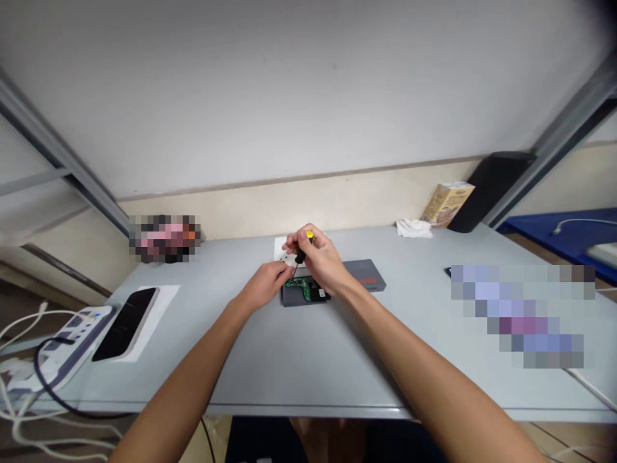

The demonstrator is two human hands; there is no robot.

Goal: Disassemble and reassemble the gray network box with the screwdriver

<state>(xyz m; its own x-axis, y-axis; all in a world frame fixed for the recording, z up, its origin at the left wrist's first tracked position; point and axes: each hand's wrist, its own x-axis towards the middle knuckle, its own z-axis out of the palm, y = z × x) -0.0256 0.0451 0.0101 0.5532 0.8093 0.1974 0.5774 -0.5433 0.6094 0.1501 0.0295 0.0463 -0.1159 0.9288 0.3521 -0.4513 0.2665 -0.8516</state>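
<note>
Resting on the worktop [289, 366], the uncovered grey casing [294, 298] lies just below my fingers, its long axis running left to right. My left hand [267, 283] is nearer its left end, fingers bunched; I cannot tell whether they grip anything. Inside sits the green circuit board [305, 290]. My right hand [324, 258] curls its fingers around the slanting screwdriver [301, 255], shaft pointing down and leftward.

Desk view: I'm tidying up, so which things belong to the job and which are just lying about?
Job: screwdriver, in right hand; circuit board in gray casing, left hand at it; probably white sheet behind, red-marked gray piece.
Lying about: phone, power strip, tissue, carton, tall black object.
</note>
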